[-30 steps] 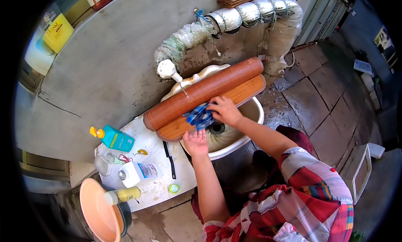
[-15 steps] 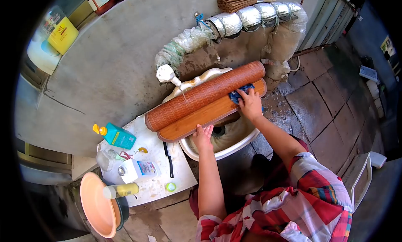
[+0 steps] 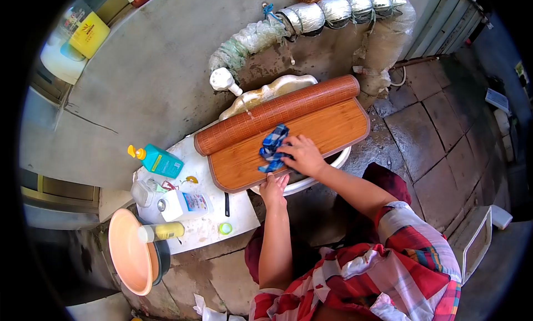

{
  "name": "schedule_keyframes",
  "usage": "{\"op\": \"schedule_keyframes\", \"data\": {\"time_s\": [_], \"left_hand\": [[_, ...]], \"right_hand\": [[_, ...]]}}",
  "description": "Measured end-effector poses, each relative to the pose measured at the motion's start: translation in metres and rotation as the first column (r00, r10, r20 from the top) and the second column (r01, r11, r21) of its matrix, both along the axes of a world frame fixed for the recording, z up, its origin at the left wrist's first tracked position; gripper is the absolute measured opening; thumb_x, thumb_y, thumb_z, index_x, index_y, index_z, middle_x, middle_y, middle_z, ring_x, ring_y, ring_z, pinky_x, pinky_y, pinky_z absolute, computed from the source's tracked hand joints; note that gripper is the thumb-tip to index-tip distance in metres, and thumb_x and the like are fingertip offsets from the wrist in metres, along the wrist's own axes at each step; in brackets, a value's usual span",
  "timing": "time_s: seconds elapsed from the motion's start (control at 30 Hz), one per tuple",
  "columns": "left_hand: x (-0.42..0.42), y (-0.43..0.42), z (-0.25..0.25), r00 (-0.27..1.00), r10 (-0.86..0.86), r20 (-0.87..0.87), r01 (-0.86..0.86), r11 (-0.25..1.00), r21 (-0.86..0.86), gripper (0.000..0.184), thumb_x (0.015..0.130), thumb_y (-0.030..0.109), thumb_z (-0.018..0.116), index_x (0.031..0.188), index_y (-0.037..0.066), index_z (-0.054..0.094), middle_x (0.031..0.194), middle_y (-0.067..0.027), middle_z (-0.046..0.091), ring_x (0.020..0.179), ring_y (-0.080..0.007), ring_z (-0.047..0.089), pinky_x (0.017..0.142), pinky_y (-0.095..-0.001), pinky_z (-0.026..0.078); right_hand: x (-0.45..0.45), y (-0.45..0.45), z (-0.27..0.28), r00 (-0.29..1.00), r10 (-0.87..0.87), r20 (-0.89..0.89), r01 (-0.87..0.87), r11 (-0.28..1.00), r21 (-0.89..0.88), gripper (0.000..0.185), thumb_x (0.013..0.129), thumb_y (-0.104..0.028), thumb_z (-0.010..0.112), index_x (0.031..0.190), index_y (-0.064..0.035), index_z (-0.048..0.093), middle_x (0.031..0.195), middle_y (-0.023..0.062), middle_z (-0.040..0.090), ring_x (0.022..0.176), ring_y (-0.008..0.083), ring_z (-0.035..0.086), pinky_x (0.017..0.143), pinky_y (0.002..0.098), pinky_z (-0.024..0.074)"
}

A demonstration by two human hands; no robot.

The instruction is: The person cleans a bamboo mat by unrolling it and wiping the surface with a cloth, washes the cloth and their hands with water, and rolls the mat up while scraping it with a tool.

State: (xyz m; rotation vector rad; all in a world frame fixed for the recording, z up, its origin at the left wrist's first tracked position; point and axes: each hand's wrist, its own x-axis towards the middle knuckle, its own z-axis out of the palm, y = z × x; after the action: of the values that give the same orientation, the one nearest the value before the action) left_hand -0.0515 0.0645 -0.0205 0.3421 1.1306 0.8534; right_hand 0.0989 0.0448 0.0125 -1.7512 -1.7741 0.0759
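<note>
A brown bamboo mat (image 3: 327,127) lies across the white sink, its far side rolled up and its near side spread flat. My right hand (image 3: 305,155) presses a crumpled blue checked cloth (image 3: 272,148) onto the flat part, near the middle. At the mat's near edge is my left hand (image 3: 274,190), palm up, holding the edge from below; some of its fingers are hidden under the mat. The sink (image 3: 342,158) shows only at its rim, front and back.
A white tap (image 3: 223,79) on a wrapped pipe (image 3: 308,18) stands behind the mat. On the white board (image 3: 239,224) to the left are a teal pump bottle (image 3: 162,162), a white jug (image 3: 180,204) and a dark-handled knife (image 3: 227,204). An orange basin (image 3: 125,254) sits lower left.
My right hand has moved the cloth leftward and nearer, from the mat's right end to its middle. More of the mat lies flat now, and its near edge has come closer to me.
</note>
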Motion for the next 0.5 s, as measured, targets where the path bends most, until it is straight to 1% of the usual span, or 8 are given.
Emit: {"op": "schedule_keyframes", "data": {"time_s": [0.13, 0.2, 0.27, 0.3, 0.37, 0.43, 0.47, 0.5], "left_hand": [[0.002, 0.000, -0.004, 0.998, 0.040, 0.052, -0.040, 0.999, -0.013, 0.033, 0.099, 0.015, 0.044, 0.127, -0.003, 0.038, 0.119, -0.0228, 0.052, 0.109, -0.0367, 0.058, 0.089, -0.0454, 0.056], [0.004, 0.003, -0.015, 0.987, 0.075, 0.139, -0.071, 0.997, -0.033, 0.038, 0.100, 0.014, 0.040, 0.136, 0.005, 0.031, 0.131, -0.0205, 0.046, 0.118, -0.0362, 0.053, 0.095, -0.0488, 0.051], [0.011, 0.002, -0.013, 0.978, 0.142, 0.149, -0.136, 0.989, -0.054, 0.040, 0.100, 0.013, 0.039, 0.138, 0.008, 0.029, 0.135, -0.0181, 0.043, 0.120, -0.0354, 0.051, 0.097, -0.0498, 0.049], [0.015, 0.002, -0.013, 0.970, 0.188, 0.152, -0.179, 0.981, -0.071, 0.042, 0.100, 0.012, 0.038, 0.140, 0.012, 0.027, 0.139, -0.0157, 0.041, 0.123, -0.0346, 0.050, 0.099, -0.0508, 0.046], [0.021, 0.002, -0.013, 0.957, 0.223, 0.184, -0.208, 0.973, -0.096, 0.045, 0.100, 0.014, 0.038, 0.142, 0.017, 0.023, 0.141, -0.0130, 0.039, 0.126, -0.0351, 0.046, 0.100, -0.0518, 0.044], [0.027, -0.001, -0.011, 0.932, 0.313, 0.182, -0.300, 0.949, -0.094, 0.045, 0.100, 0.019, 0.038, 0.143, 0.019, 0.023, 0.142, -0.0117, 0.039, 0.129, -0.0357, 0.043, 0.102, -0.0527, 0.040], [0.031, -0.003, -0.004, 0.919, 0.351, 0.178, -0.337, 0.936, -0.105, 0.048, 0.102, 0.033, 0.031, 0.146, 0.017, 0.021, 0.146, -0.0111, 0.036, 0.134, -0.0333, 0.038, 0.107, -0.0504, 0.034], [0.029, -0.004, 0.001, 0.923, 0.343, 0.172, -0.329, 0.938, -0.104, 0.048, 0.102, 0.033, 0.031, 0.146, 0.017, 0.021, 0.146, -0.0111, 0.036, 0.134, -0.0333, 0.038, 0.107, -0.0504, 0.034]], "right_hand": [[0.086, -0.026, -0.012, 0.898, -0.425, 0.117, 0.406, 0.901, 0.152, 0.023, 0.075, -0.017, 0.068, 0.098, -0.0153, 0.066, 0.103, 0.0074, 0.059, 0.094, 0.0313, 0.053, 0.081, 0.0423, 0.0431], [0.131, -0.036, -0.029, 0.709, -0.683, 0.174, 0.662, 0.730, 0.170, 0.029, 0.078, -0.019, 0.065, 0.107, -0.0178, 0.064, 0.113, 0.0077, 0.058, 0.107, 0.0325, 0.050, 0.091, 0.0477, 0.0394], [0.153, -0.038, -0.034, 0.524, -0.835, 0.166, 0.844, 0.536, 0.031, 0.039, 0.081, -0.024, 0.063, 0.120, -0.0231, 0.061, 0.124, 0.0112, 0.054, 0.114, 0.0354, 0.046, 0.095, 0.0481, 0.0382], [0.150, -0.037, -0.031, 0.502, -0.852, 0.146, 0.864, 0.502, -0.040, 0.044, 0.083, -0.026, 0.062, 0.126, -0.0251, 0.058, 0.127, 0.0139, 0.052, 0.113, 0.0376, 0.047, 0.094, 0.0486, 0.0390], [0.130, -0.028, -0.036, 0.575, -0.793, 0.199, 0.806, 0.592, 0.030, 0.047, 0.083, -0.027, 0.063, 0.130, -0.0269, 0.056, 0.127, 0.0153, 0.051, 0.110, 0.0383, 0.048, 0.093, 0.0483, 0.0402], [0.080, -0.013, -0.025, 0.720, -0.670, 0.180, 0.675, 0.737, 0.044, 0.048, 0.083, -0.030, 0.064, 0.130, -0.0271, 0.056, 0.125, 0.0193, 0.052, 0.103, 0.0397, 0.050, 0.088, 0.0474, 0.0425], [0.054, -0.004, -0.026, 0.807, -0.562, 0.178, 0.556, 0.826, 0.087, 0.050, 0.083, -0.031, 0.064, 0.131, -0.0269, 0.054, 0.126, 0.0217, 0.050, 0.102, 0.0407, 0.050, 0.086, 0.0476, 0.0430], [0.023, 0.007, -0.023, 0.863, -0.467, 0.191, 0.466, 0.883, 0.055, 0.052, 0.083, -0.033, 0.064, 0.133, -0.0265, 0.052, 0.126, 0.0230, 0.049, 0.100, 0.0406, 0.050, 0.085, 0.0475, 0.0431]]}}
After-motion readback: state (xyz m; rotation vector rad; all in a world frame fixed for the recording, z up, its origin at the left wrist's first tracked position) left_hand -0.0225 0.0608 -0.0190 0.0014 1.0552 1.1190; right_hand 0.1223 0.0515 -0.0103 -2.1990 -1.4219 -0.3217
